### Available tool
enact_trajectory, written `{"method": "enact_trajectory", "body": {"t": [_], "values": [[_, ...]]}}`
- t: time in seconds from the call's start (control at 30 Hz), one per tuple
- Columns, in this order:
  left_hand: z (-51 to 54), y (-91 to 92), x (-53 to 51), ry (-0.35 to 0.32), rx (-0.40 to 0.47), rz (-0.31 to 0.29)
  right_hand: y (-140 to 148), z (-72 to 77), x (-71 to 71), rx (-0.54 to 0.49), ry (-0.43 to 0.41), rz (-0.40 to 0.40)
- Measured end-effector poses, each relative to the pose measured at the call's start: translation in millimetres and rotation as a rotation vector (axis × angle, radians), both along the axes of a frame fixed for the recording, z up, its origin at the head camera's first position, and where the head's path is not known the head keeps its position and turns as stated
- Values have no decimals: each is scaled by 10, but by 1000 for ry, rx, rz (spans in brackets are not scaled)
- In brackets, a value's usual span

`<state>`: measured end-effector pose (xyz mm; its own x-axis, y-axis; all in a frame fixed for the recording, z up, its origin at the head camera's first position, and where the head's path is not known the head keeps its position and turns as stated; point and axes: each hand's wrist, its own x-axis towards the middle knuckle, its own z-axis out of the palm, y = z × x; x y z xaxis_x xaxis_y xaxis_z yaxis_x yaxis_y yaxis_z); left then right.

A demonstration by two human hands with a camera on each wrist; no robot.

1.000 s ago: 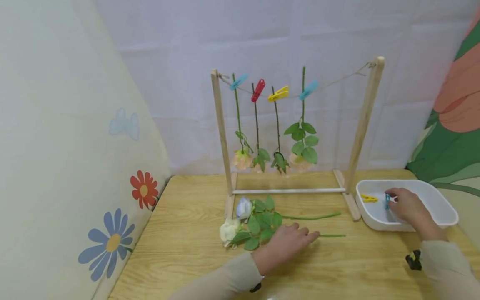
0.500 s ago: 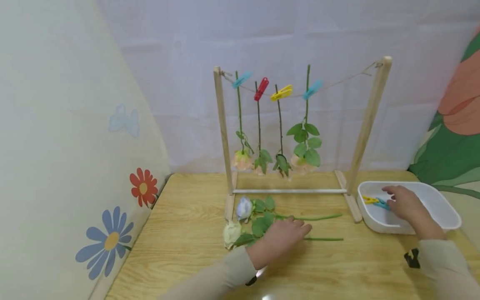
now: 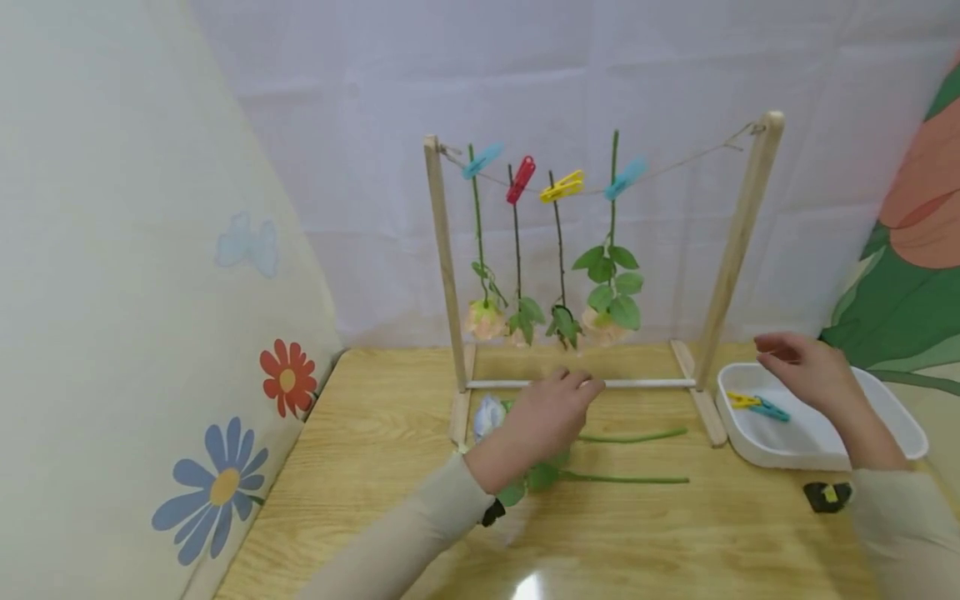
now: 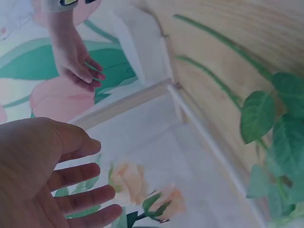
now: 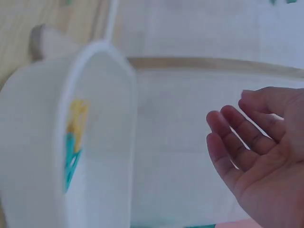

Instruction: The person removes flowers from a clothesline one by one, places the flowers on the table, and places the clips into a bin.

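Note:
In the head view the left hand (image 3: 542, 423) hovers above the flowers lying on the table, fingers spread and empty, as the left wrist view also shows. Beneath it are a bluish rose (image 3: 489, 417) and leaves; two green stems (image 3: 636, 480) reach out to the right. A white rose is mostly hidden by the arm. The right hand (image 3: 813, 375) is raised over the white tray (image 3: 817, 457), its fingers loosely bent with nothing in them. Inside the tray a yellow clothespin (image 3: 742, 401) touches a blue clothespin (image 3: 771, 410).
Behind the hands stands a wooden frame (image 3: 737, 250) with a string. Four flowers hang upside down from it, held by blue, red (image 3: 521, 180), yellow (image 3: 562, 187) and blue clothespins. A painted wall is at the left, a white cloth behind.
The right hand has let go of the blue clothespin, which now lies by the yellow one, and has risen. The left hand has moved up and left from the stems.

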<state>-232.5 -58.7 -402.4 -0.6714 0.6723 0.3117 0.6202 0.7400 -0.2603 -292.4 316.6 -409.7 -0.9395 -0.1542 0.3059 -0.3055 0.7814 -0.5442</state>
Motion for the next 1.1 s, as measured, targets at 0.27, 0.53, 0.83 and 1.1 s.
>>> {"method": "enact_trajectory", "body": {"t": [0.27, 0.53, 0.83, 1.1], "values": [[309, 0, -190, 113, 168, -74, -211, 432, 65, -367, -85, 54], [574, 43, -337, 152, 280, -77, -430, 775, 56, -508, -53, 115], [767, 79, -501, 84, 440, -74, -625, 1020, -13, -795, -2, 254], [899, 107, -625, -58, 624, -76, -783, 1208, -52, -941, 12, 337]]}}
